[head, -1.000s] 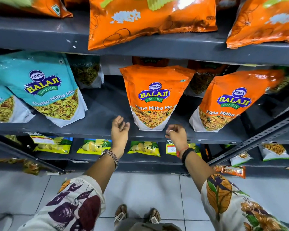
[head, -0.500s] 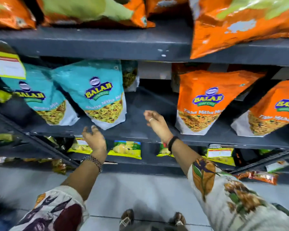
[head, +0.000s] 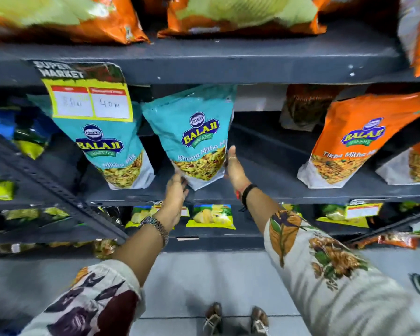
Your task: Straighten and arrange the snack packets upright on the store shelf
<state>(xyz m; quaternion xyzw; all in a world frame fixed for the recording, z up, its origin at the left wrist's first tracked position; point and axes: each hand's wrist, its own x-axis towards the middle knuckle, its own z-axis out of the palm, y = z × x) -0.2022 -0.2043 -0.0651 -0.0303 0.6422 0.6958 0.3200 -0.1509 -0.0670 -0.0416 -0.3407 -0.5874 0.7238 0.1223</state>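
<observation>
Head view is showing you bracketing the teal packet [head: 194, 139] on the shelf [head: 264, 185]: left hand [head: 177, 192] cupping its bottom corner, right hand [head: 233, 166] flat against its side. It's leaning; orange packets [head: 349, 141] are waiting too.
</observation>
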